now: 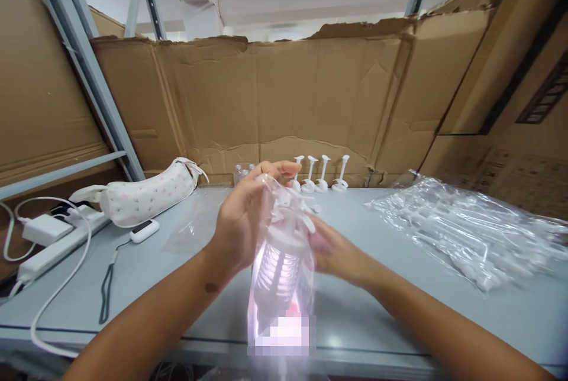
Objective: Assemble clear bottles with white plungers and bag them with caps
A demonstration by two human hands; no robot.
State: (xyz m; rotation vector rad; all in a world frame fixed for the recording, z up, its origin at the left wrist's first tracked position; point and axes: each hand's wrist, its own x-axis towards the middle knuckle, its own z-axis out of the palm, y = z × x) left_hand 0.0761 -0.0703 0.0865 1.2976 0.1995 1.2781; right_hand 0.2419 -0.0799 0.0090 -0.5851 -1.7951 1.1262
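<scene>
Bagging step, I judge: my left hand (242,224) pinches the clear plastic bag (284,262) mouth; right hand (335,251), loosely curled, steadies the ribbed clear pump bottle (280,271) inside (above grey table (399,310)). Next needs sealing, probably.

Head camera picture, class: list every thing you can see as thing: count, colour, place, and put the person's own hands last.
Clear bag with bottle: one, clear and white, held above table front.
Pump heads: four, white, upright at table back.
Packed bags pile: one, clear, table right.
Pouch: one, white, pink-dotted, table left.
Power strip: one, white, left edge.
Table: one, grey.
Cardboard wall: brown, behind.
Left hand: grips bag top.
Right hand: behind bag.
</scene>
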